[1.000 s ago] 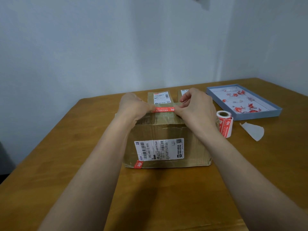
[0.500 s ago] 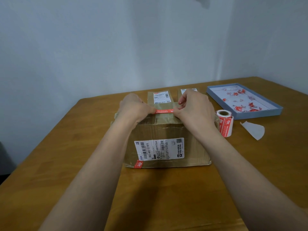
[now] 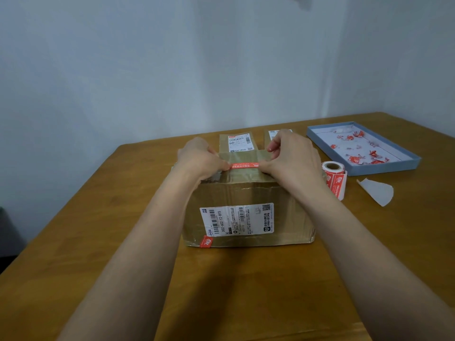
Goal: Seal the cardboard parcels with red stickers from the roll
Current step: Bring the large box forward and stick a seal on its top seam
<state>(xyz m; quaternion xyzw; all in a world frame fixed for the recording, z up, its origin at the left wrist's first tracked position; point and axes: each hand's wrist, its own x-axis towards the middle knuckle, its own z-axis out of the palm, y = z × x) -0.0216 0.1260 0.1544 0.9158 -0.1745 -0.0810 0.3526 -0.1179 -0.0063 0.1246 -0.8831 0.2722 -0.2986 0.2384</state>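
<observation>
Head view, centre frame: a narrow red sticker (image 3: 244, 165) lies stretched across the glossy taped top of a brown cardboard box (image 3: 248, 215). The left hand (image 3: 200, 159) and right hand (image 3: 290, 156) pinch its two ends with curled fingers. A white printed label covers the box front. Right of it stands the cylindrical sticker roll (image 3: 334, 177), then a curled white paper scrap (image 3: 378, 191) and a shallow blue tray (image 3: 384, 168), all on a smooth wooden table (image 3: 98, 230).

three cardboard parcels (image 3: 248, 212), one sticker roll (image 3: 334, 177), one blue tray (image 3: 384, 168), one paper scrap (image 3: 378, 191) and two hands (image 3: 200, 158) over one table (image 3: 73, 230).
</observation>
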